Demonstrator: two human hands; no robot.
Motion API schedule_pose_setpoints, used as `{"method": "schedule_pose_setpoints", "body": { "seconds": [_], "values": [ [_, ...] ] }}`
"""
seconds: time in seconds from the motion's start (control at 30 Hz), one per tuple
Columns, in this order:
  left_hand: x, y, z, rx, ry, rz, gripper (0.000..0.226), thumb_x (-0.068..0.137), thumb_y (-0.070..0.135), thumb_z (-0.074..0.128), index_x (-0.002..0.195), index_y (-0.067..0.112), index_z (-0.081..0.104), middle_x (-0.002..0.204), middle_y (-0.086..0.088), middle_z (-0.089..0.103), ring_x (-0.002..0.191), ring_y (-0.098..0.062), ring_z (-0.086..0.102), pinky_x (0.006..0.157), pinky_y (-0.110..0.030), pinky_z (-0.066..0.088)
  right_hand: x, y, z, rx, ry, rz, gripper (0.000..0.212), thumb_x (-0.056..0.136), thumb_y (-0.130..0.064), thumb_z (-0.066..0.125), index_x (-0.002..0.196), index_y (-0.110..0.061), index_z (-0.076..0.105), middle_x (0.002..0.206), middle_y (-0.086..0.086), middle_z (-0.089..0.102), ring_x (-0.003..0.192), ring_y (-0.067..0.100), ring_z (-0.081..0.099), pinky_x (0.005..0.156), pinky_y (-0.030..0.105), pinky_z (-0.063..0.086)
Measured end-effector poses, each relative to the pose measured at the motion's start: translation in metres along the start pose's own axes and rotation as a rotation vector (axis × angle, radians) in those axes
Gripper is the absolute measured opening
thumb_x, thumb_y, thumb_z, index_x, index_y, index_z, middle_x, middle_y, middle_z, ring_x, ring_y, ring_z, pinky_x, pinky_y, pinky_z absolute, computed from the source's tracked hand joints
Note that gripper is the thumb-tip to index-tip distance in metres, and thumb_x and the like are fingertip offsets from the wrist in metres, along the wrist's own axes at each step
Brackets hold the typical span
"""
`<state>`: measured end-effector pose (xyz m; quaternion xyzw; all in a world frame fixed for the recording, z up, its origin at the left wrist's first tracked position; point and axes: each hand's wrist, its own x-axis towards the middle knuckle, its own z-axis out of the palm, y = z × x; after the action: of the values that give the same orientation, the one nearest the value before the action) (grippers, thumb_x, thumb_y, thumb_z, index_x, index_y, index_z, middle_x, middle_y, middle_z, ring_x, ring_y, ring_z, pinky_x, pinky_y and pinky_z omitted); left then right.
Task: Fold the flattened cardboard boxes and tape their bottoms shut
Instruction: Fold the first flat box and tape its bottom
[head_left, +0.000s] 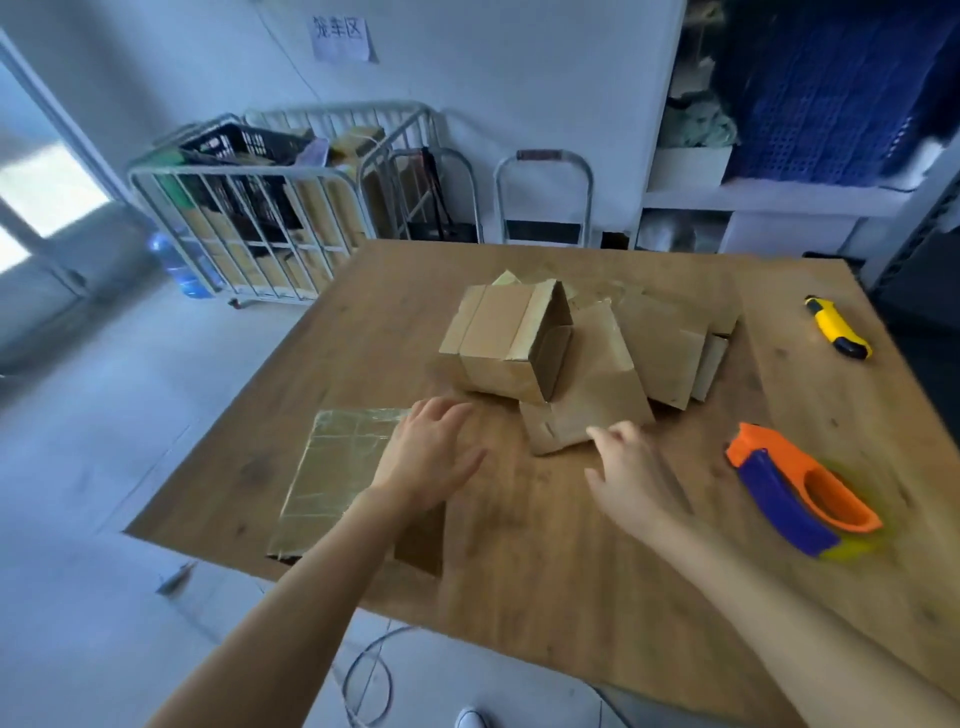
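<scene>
By my reading the job is only part done; one folded box (498, 338) lies on its side near the middle of the wooden table (571, 597), a strip of tape running across its upturned face and its open mouth turned to the right; nothing shows inside that mouth, though it is shadowed; whether the seam is fully sealed I cannot tell; leaning against it and fanned out to the right are the flattened boxes (670, 353), several overlapping, none opened out, so most of the folding and taping appears to be left; the nearest flat box (587, 395) lies just ahead of the right hand (628, 467), whose fingers are loosely spread and hold nothing, the tips near that box's front edge, touching or not I cannot say; the left hand (431, 457) is likewise spread wide and empty, palm down, just in front of the folded box; its forearm crosses a tape-covered flat sheet (332, 467) at the table's left edge; the tape dispenser (800, 493) rests on the table well to the right of the hands, the yellow utility knife (836, 327) farther back; beyond the table a cage cart (270, 218) holds a black crate (244, 145) and stacked cardboard; a blue crate (821, 88) stands on the shelf, contents unseen
</scene>
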<state>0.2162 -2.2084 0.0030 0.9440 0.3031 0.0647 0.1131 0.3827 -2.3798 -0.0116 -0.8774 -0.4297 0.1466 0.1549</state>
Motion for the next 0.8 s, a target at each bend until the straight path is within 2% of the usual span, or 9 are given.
{"method": "schedule_pose_setpoints", "body": {
  "seconds": [0.1, 0.23, 0.37, 0.43, 0.5, 0.6, 0.73, 0.8],
  "values": [
    [-0.015, -0.057, -0.016, -0.003, 0.018, -0.062, 0.056, 0.091, 0.049, 0.053, 0.14, 0.022, 0.046, 0.142, -0.001, 0.046, 0.133, -0.02, 0.036, 0.111, -0.039, 0.034, 0.013, -0.054, 0.023, 0.085, -0.042, -0.039, 0.045, 0.095, -0.024, 0.051, 0.139, -0.017, 0.045, 0.134, 0.005, 0.045, 0.125, 0.022, 0.044, 0.096, 0.035, 0.044],
    [-0.035, -0.119, -0.024, -0.008, 0.039, -0.156, 0.056, 0.09, 0.05, 0.055, 0.14, 0.024, 0.045, 0.142, 0.002, 0.045, 0.133, -0.019, 0.036, 0.108, -0.039, 0.036, 0.03, -0.114, 0.051, 0.245, -0.096, -0.001, 0.047, 0.094, -0.028, 0.055, 0.139, -0.015, 0.047, 0.135, 0.007, 0.05, 0.122, 0.023, 0.05, 0.096, 0.031, 0.042],
    [-0.044, -0.164, -0.021, -0.065, -0.057, -0.309, 0.076, 0.084, 0.052, 0.06, 0.146, 0.023, 0.028, 0.148, -0.006, 0.037, 0.137, -0.028, 0.031, 0.109, -0.047, 0.034, 0.035, -0.15, 0.075, 0.414, -0.226, 0.1, 0.058, 0.094, -0.035, 0.057, 0.144, -0.013, 0.039, 0.133, 0.008, 0.057, 0.117, 0.021, 0.056, 0.089, 0.027, 0.043],
    [-0.043, -0.178, -0.014, -0.14, -0.096, -0.38, 0.088, 0.079, 0.058, 0.061, 0.149, 0.026, 0.017, 0.148, -0.009, 0.036, 0.134, -0.03, 0.036, 0.105, -0.048, 0.038, 0.039, -0.158, 0.087, 0.451, -0.295, 0.12, 0.067, 0.094, -0.04, 0.057, 0.148, -0.012, 0.031, 0.145, 0.008, 0.046, 0.13, 0.022, 0.047, 0.098, 0.028, 0.04],
    [-0.04, -0.185, -0.007, -0.243, -0.131, -0.442, 0.092, 0.08, 0.06, 0.06, 0.15, 0.025, 0.011, 0.145, -0.009, 0.04, 0.127, -0.027, 0.046, 0.099, -0.044, 0.043, 0.044, -0.162, 0.094, 0.536, -0.331, 0.187, 0.072, 0.093, -0.045, 0.057, 0.149, -0.011, 0.029, 0.151, 0.003, 0.039, 0.136, 0.021, 0.04, 0.106, 0.03, 0.036],
    [-0.04, -0.184, -0.001, -0.432, -0.157, -0.496, 0.077, 0.086, 0.053, 0.059, 0.144, 0.02, 0.021, 0.129, -0.004, 0.057, 0.101, -0.018, 0.057, 0.085, -0.033, 0.046, 0.055, -0.17, 0.1, 0.685, -0.36, 0.307, 0.062, 0.094, -0.046, 0.055, 0.142, -0.01, 0.04, 0.131, -0.003, 0.051, 0.12, 0.018, 0.049, 0.097, 0.027, 0.038],
    [-0.041, -0.175, 0.006, -0.639, -0.088, -0.484, 0.069, 0.086, 0.048, 0.062, 0.141, 0.024, 0.028, 0.127, 0.006, 0.057, 0.111, -0.016, 0.058, 0.086, -0.026, 0.043, 0.061, -0.182, 0.105, 0.807, -0.372, 0.315, 0.056, 0.093, -0.049, 0.054, 0.138, -0.016, 0.046, 0.122, -0.009, 0.055, 0.103, 0.013, 0.053, 0.091, 0.026, 0.04],
    [-0.035, -0.169, 0.005, -0.676, -0.025, -0.435, 0.067, 0.085, 0.046, 0.065, 0.138, 0.026, 0.03, 0.123, 0.012, 0.056, 0.112, -0.013, 0.057, 0.085, -0.025, 0.042, 0.062, -0.182, 0.103, 0.92, -0.345, 0.339, 0.059, 0.091, -0.051, 0.057, 0.141, -0.023, 0.043, 0.122, -0.01, 0.056, 0.103, 0.012, 0.055, 0.093, 0.028, 0.043]
  ]
}}
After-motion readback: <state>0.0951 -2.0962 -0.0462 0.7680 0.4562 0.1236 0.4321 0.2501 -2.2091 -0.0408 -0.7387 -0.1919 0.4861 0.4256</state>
